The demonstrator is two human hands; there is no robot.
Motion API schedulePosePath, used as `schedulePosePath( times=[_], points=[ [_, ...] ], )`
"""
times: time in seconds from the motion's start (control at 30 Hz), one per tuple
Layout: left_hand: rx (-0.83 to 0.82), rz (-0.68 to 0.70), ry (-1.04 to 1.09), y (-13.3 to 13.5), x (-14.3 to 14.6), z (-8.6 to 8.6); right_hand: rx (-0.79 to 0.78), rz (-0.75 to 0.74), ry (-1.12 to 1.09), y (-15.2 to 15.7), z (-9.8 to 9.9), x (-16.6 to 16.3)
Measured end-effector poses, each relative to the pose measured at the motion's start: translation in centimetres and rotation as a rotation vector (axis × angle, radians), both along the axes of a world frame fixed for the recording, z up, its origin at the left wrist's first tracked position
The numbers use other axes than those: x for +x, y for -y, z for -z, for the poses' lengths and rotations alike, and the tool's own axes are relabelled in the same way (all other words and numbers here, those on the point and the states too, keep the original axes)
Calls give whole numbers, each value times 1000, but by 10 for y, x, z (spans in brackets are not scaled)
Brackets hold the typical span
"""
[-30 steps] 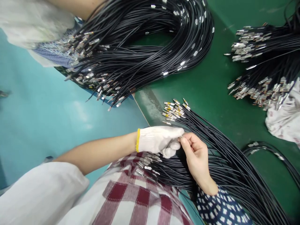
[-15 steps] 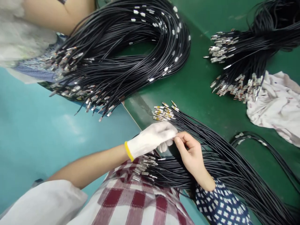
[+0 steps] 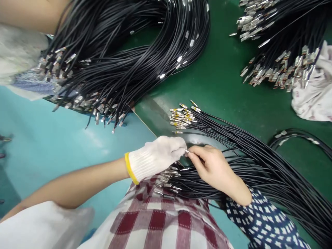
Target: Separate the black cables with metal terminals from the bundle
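Observation:
My left hand (image 3: 158, 156), in a white knit glove with a yellow cuff, pinches a small metal terminal at the end of a thin black cable. My bare right hand (image 3: 211, 167) pinches the same cable end (image 3: 186, 151) from the other side, so the fingertips meet. Below both hands a bundle of black cables with silver terminals (image 3: 168, 180) lies across my checked lap. Just above the hands a sheaf of black cables with gold-and-silver tips (image 3: 183, 116) rests on the green table (image 3: 223, 86).
A big coil of black cables (image 3: 124, 58) with silver ends hangs over the table's left edge, beside another person's arm (image 3: 28, 14). More cable bundles (image 3: 275, 65) and a white cloth (image 3: 315, 93) lie at the right. Teal floor (image 3: 52, 145) shows at the left.
Both hands have stayed pinched together on the cable end and shifted slightly down and left. The view has tipped, so the table's contents sit higher in the picture.

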State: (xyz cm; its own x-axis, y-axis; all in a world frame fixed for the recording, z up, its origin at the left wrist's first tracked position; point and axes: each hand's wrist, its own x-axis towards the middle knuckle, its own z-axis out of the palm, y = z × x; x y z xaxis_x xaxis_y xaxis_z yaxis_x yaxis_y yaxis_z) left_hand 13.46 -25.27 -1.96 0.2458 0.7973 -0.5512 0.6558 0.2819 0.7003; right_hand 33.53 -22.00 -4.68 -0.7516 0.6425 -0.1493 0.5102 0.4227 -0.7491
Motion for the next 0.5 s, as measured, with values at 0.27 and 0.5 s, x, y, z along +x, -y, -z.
schedulePosePath(
  times=[0.27, 0.5],
  points=[
    [169, 310, -356, 1, 8, 4, 169, 80, 31, 12, 12, -6],
    [341, 392, -516, 11, 13, 17, 217, 78, 66, 13, 15, -9]
  ],
)
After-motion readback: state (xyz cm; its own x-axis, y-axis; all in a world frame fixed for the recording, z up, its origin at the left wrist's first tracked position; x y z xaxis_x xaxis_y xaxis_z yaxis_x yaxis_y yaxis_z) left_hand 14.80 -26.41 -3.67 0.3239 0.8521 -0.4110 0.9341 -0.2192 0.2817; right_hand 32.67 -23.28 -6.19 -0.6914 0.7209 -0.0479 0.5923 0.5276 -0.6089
